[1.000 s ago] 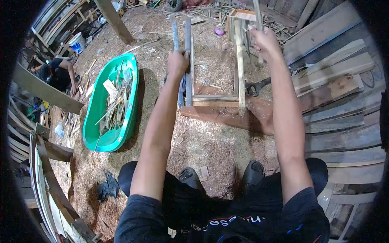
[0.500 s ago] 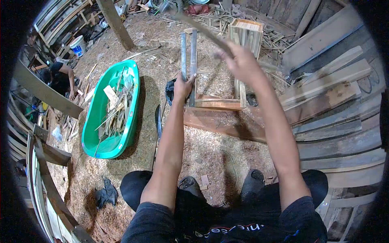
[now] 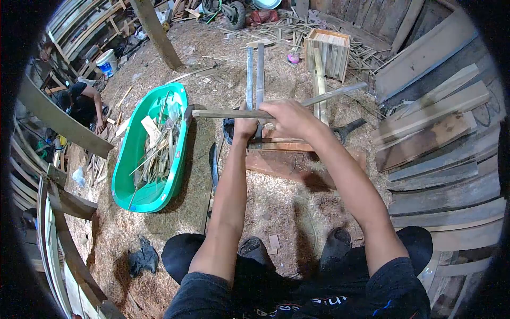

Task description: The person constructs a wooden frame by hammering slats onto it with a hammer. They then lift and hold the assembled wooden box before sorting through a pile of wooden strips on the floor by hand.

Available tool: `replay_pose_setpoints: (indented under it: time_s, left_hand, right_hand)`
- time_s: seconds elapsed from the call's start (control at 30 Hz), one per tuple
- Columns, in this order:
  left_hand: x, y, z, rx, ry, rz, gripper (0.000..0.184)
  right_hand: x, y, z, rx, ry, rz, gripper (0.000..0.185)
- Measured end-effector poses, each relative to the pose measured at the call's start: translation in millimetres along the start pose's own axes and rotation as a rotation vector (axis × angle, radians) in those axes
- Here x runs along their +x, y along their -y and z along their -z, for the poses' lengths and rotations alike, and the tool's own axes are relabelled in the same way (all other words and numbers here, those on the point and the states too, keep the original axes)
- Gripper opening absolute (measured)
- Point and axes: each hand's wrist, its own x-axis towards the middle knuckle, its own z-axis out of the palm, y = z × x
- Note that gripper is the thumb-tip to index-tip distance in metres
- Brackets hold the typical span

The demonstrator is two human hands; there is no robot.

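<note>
My right hand [image 3: 289, 118] is closed around the wooden handle of a hammer [image 3: 223, 114]. The handle lies nearly level, its dark head at the left end near the green tub's rim. Just beneath the handle, my left hand [image 3: 245, 127] grips the left side of a wooden frame [image 3: 284, 145], where two upright grey slats [image 3: 250, 74] rise side by side. A pale side piece [image 3: 320, 85] forms the frame's right side. Another thin slat [image 3: 340, 93] slants up to the right beyond my right hand. My hands partly hide the frame's left corner.
A green plastic tub [image 3: 119, 173] with wood scraps stands at left, beside a long dark blade [image 3: 213, 165]. A slatted wooden box [image 3: 332, 56] stands behind the frame. Planks [image 3: 435, 117] lie at right. Another person [image 3: 85, 103] crouches at far left. Wood shavings cover the floor.
My right hand has brought the hammer down from its raised position, so its handle now lies across above my left hand. My left hand stays on the frame. The view has shifted slightly.
</note>
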Motion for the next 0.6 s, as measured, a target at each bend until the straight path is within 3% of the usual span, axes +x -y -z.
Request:
replay_pose_setpoints:
  time_s: [0.07,0.17,0.27,0.37,0.47,0.57,0.6]
  left_hand:
    - [-11,-44,6,0.082,0.004,0.054,0.046]
    - [-5,-21,4,-0.117,0.045,0.041,0.046]
    - [-18,-41,8,-0.255,0.122,-0.026,0.049]
    - [-8,-8,2,-0.434,0.058,0.147,0.051]
    - [-14,-33,14,-0.152,0.128,0.204,0.051]
    - [-34,-38,22,-0.293,0.278,0.311,0.046]
    - [-45,-44,32,-0.368,0.359,0.272,0.037]
  right_hand:
    - [2,0,-1,0.021,-0.008,0.009,0.023]
    - [5,3,0,0.058,0.021,0.02,0.024]
    - [9,5,-2,0.067,0.084,0.065,0.024]
    - [14,8,-4,0.026,0.15,0.105,0.021]
    - [15,4,-18,-0.013,0.153,0.108,0.017]
    - [11,0,-22,-0.045,0.175,0.062,0.013]
    - [11,1,-18,-0.049,0.234,0.005,0.013]
